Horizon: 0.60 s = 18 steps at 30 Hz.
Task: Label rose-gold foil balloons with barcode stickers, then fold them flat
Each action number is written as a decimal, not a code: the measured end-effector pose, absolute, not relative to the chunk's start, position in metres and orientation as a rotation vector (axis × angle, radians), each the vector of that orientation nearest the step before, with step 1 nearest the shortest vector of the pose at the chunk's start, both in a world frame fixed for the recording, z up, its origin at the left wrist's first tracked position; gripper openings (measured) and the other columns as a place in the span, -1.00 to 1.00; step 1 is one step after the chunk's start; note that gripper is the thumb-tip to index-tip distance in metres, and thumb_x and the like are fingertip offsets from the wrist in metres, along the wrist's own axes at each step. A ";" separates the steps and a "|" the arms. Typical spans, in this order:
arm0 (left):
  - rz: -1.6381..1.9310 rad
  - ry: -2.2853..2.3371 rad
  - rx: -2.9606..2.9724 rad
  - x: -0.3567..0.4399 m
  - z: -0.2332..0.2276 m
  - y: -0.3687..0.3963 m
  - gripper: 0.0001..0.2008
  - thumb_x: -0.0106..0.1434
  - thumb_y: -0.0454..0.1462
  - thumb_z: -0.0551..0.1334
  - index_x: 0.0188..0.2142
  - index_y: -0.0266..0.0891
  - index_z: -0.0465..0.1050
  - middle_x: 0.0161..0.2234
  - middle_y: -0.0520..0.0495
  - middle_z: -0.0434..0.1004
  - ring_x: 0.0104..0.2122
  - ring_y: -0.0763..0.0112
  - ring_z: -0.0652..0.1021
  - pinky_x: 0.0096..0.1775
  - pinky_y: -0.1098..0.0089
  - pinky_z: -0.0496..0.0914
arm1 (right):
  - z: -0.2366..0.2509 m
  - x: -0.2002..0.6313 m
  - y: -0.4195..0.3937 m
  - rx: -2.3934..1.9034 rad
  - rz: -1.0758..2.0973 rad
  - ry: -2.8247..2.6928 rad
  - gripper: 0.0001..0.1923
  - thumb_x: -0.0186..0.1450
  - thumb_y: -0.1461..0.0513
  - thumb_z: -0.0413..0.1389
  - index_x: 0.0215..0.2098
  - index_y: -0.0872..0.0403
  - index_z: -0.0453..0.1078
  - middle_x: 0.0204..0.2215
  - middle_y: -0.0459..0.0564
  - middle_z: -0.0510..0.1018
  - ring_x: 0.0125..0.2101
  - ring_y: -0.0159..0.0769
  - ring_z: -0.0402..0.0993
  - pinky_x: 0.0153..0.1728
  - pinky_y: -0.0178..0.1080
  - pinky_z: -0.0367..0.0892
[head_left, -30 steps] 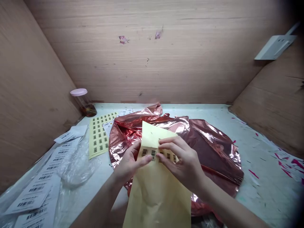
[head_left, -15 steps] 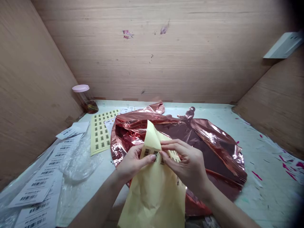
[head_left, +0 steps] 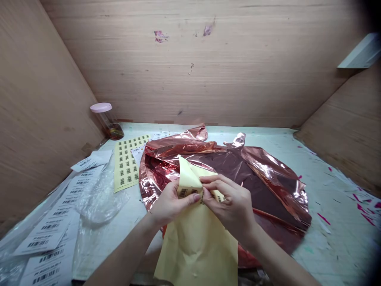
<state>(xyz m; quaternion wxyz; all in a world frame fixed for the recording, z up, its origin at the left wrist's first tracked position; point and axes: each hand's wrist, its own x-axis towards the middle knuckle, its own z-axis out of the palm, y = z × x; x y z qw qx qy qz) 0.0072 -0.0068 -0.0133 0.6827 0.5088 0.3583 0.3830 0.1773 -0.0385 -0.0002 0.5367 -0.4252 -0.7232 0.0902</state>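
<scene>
Both hands grip a pale yellow sheet of barcode stickers (head_left: pixel 196 246), folded over near its top so rows of small barcodes show by the fingers. My left hand (head_left: pixel 172 200) is closed on its left side, thumb lying across the printed row. With thumb and fingertips, my right hand (head_left: pixel 230 202) pinches the sheet at the fold; whether a single sticker is between those fingertips cannot be made out. Beneath and behind the hands lies a crumpled, shiny rose-red foil balloon (head_left: pixel 276 190), flat on the table.
On the left are another yellow sticker sheet (head_left: pixel 126 167), clear plastic wrap (head_left: pixel 98 202) and white barcode label strips (head_left: pixel 50 226). A clear jar with a pink lid (head_left: pixel 101 107) stands in the back left corner. Pink scraps (head_left: pixel 367 210) litter the right side. Wooden panels (head_left: pixel 190 87) enclose the table.
The sheet's folded top has tipped slightly left, and its lower part has shifted right. Both hands keep their grip in nearly the same place. The camera view has moved slightly.
</scene>
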 end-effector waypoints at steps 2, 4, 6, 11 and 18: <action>0.857 0.815 1.159 0.008 -0.013 -0.007 -0.65 0.03 -0.17 0.49 -0.24 -0.34 0.58 -0.29 -0.09 0.63 -0.31 0.39 0.58 -0.27 0.50 0.45 | -0.002 0.179 -0.036 -1.001 0.231 -1.711 -0.88 0.22 0.42 0.15 -0.41 0.11 0.48 -0.32 0.06 0.63 -0.30 -0.29 0.58 -0.26 -0.27 0.48; 0.856 0.828 1.153 0.008 -0.012 -0.008 -0.63 0.03 -0.18 0.50 -0.22 -0.34 0.58 -0.29 -0.10 0.63 -0.33 0.40 0.59 -0.28 0.50 0.46 | -0.004 0.181 -0.031 -1.009 0.369 -1.650 -0.89 0.22 0.39 0.17 -0.40 0.09 0.50 -0.32 0.03 0.63 -0.29 -0.29 0.58 -0.24 -0.24 0.49; 0.846 0.830 1.119 0.007 -0.013 -0.008 -0.61 0.03 -0.19 0.50 -0.18 -0.34 0.57 -0.26 -0.13 0.65 -0.33 0.38 0.60 -0.28 0.48 0.49 | -0.005 0.185 -0.024 -1.029 0.593 -1.526 -0.93 0.24 0.33 0.20 -0.39 0.08 0.53 -0.29 0.03 0.64 -0.26 -0.26 0.59 -0.22 -0.22 0.51; 0.907 0.865 0.982 -0.003 -0.019 0.007 -0.62 0.00 -0.22 0.51 -0.19 -0.33 0.60 -0.24 -0.18 0.67 -0.35 0.30 0.65 -0.30 0.42 0.55 | 0.004 0.209 -0.031 -0.994 0.911 -1.023 -0.92 0.25 0.20 0.24 -0.31 0.03 0.56 -0.21 0.01 0.68 -0.22 -0.22 0.63 -0.13 -0.10 0.56; 1.544 1.006 0.465 -0.023 -0.031 0.046 -0.71 0.07 -0.43 0.38 -0.17 -0.28 0.57 -0.23 -0.12 0.67 -0.27 0.25 0.66 -0.16 0.30 0.58 | -0.016 0.201 -0.136 -1.345 0.028 -1.910 -0.88 0.26 0.34 0.20 -0.23 0.09 0.53 -0.18 0.04 0.66 -0.21 -0.24 0.64 -0.13 -0.28 0.56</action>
